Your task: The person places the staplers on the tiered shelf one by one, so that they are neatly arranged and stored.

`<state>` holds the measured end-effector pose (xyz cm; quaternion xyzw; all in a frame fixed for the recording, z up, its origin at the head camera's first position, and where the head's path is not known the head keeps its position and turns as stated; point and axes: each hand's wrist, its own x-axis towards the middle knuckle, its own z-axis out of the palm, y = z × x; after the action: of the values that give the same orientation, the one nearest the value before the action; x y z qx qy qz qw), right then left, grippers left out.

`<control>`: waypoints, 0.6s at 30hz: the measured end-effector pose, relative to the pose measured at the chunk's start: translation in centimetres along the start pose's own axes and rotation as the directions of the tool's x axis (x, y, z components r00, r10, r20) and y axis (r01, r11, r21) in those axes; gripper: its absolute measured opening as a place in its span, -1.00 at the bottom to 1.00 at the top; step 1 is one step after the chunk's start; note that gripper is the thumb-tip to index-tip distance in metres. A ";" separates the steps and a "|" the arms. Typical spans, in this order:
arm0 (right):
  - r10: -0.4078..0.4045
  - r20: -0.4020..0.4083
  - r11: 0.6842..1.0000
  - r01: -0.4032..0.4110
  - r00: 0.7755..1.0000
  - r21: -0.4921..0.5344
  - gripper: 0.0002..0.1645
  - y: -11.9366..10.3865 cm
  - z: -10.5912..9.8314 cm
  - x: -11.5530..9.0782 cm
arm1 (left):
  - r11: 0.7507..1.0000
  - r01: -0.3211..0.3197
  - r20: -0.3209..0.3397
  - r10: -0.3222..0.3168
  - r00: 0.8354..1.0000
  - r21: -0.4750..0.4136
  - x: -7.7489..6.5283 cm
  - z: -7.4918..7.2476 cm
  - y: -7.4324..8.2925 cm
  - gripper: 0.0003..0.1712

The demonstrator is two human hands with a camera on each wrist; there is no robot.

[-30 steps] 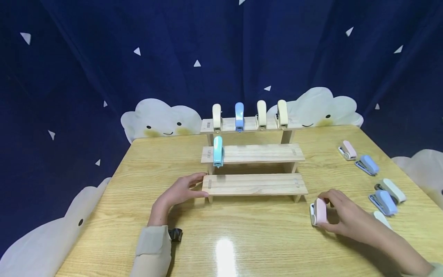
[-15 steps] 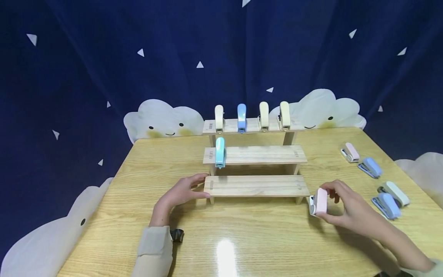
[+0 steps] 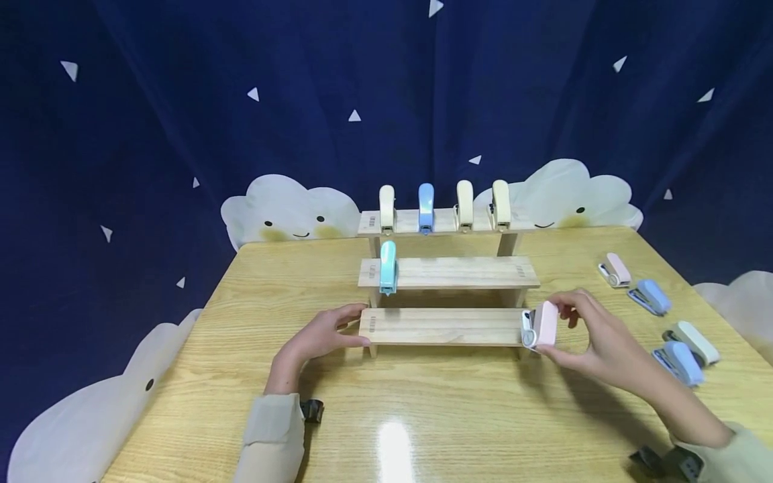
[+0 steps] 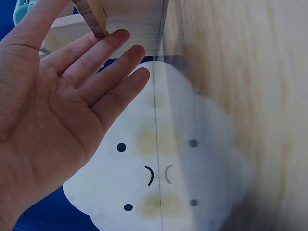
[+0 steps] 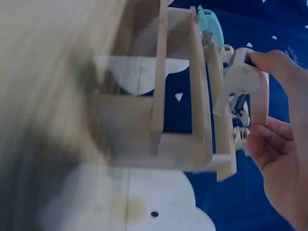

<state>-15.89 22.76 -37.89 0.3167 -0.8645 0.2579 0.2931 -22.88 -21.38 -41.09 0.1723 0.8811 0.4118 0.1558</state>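
At right, my right hand (image 3: 596, 343) pinches a pink stapler (image 3: 546, 323); my left hand (image 3: 321, 334), loosely spread, touches the rack (image 3: 447, 326) (marks (image 3: 372, 325) illegible).

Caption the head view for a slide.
Right hand holds pink stapler at right end of rack, left hand at left end; five staplers sit on its upper two tiers.

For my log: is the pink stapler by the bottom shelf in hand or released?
In hand: the right hand pinches the pink stapler near the bottom shelf, as head and right wrist views show.
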 end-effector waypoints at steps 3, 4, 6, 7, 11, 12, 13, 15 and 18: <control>-0.022 -0.034 0.999 0.023 0.999 0.024 -0.16 -0.3 0.6 1.6 | 1.000 0.002 0.000 -0.002 1.000 0.003 0.0 0.0 0.0 -0.07; -0.031 -0.047 0.999 0.032 0.998 0.028 -0.15 -0.4 0.9 2.1 | 1.000 0.002 0.000 -0.002 1.000 0.003 0.0 0.0 0.0 -0.07; -0.050 -0.057 0.998 0.052 0.997 0.035 -0.12 -0.5 1.5 3.1 | 1.000 -0.001 0.003 0.001 1.000 0.001 0.0 0.0 0.0 -0.07; -0.055 -0.053 0.998 0.057 0.997 0.031 -0.12 -0.5 1.7 3.6 | 1.000 -0.003 0.004 0.003 1.000 0.000 0.0 0.0 0.0 -0.07; -0.075 -0.033 0.996 0.077 0.997 0.045 -0.19 -0.8 2.6 5.5 | 1.000 -0.005 0.005 0.005 1.000 0.001 -0.1 0.0 0.0 -0.07; -0.079 -0.026 0.996 0.080 0.997 0.046 -0.20 -0.9 2.9 5.9 | 1.000 -0.004 0.004 0.004 1.000 0.001 -0.1 0.0 0.0 -0.07; -0.081 -0.022 0.996 0.082 0.996 0.045 -0.21 -1.0 3.1 6.4 | 1.000 -0.003 0.003 0.003 1.000 0.005 -0.1 0.0 0.0 -0.07; -0.087 -0.011 0.995 0.088 0.996 0.046 -0.21 -1.2 3.7 7.3 | 1.000 -0.002 0.002 0.002 1.000 0.010 -0.1 0.0 0.1 -0.07; -0.084 0.016 0.996 0.084 0.996 0.041 -0.20 -1.4 4.5 8.6 | 1.000 0.002 -0.001 -0.002 1.000 0.012 -0.1 0.0 0.1 -0.08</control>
<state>-21.88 15.60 -34.90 0.3608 -0.8475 0.2600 0.2896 -22.75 -21.40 -40.99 0.1722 0.8838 0.4066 0.1548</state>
